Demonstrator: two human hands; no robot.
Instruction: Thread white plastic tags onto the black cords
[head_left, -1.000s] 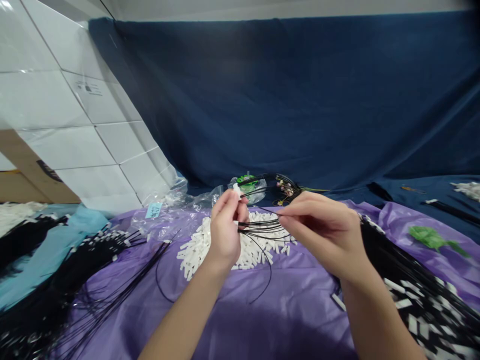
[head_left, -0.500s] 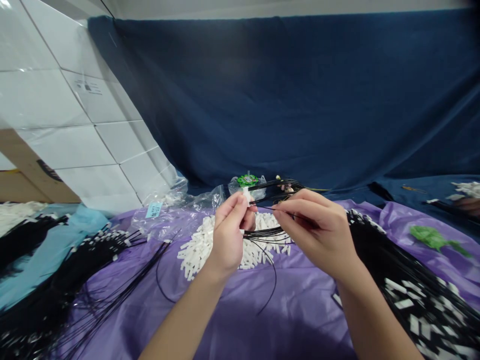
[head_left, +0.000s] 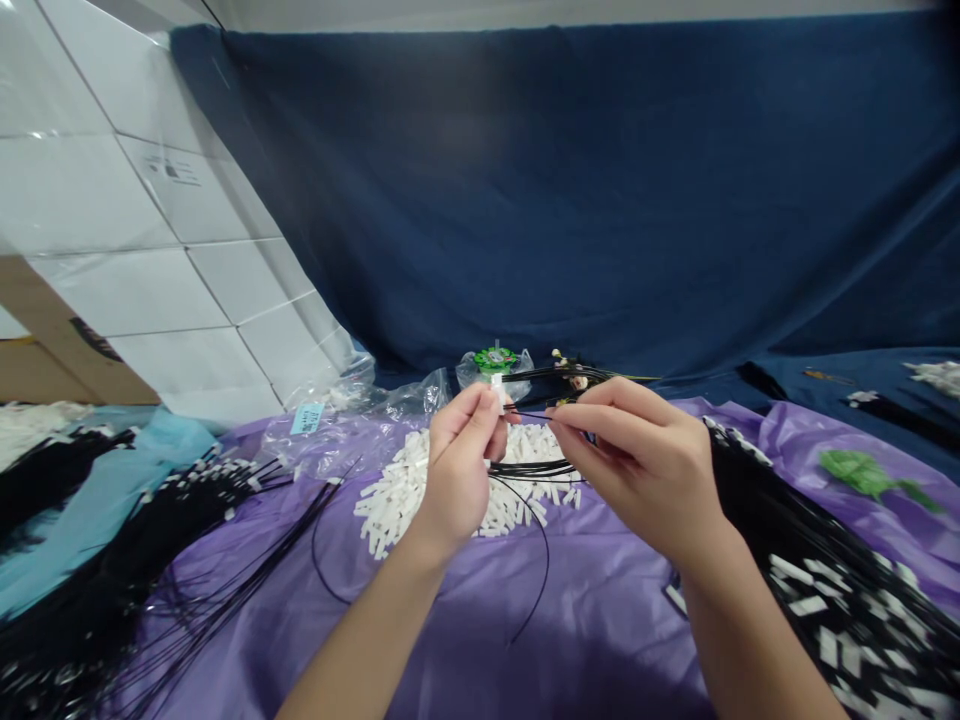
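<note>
Between the thumb and fingers of my left hand [head_left: 465, 450] is a small white plastic connector housing [head_left: 497, 388], held upright. Several black wires [head_left: 540, 374] run rightward from its upper part. My right hand [head_left: 637, 440] pinches one thin black wire [head_left: 529, 414] close to the housing's lower right side; whether its tip is inside the housing, I cannot tell. Another bunch of black wires [head_left: 534, 469] passes below, between both hands, its ends hidden behind my fingers. Behind and under my hands lies a heap of white connector housings [head_left: 397, 495] on purple sheeting [head_left: 450, 620].
Bundles of black wires with white ends lie at left [head_left: 150, 520] and right [head_left: 795, 500]. A clear plastic bag [head_left: 360, 425] with a blue label [head_left: 307, 418] sits behind the heap. White boxes [head_left: 172, 290] stack at left; a dark blue cloth [head_left: 570, 190] hangs behind.
My left hand and the housing have shifted slightly rightward. My right hand still pinches the thin wire, almost in the same place. A wire bundle at the far right has moved a little.
</note>
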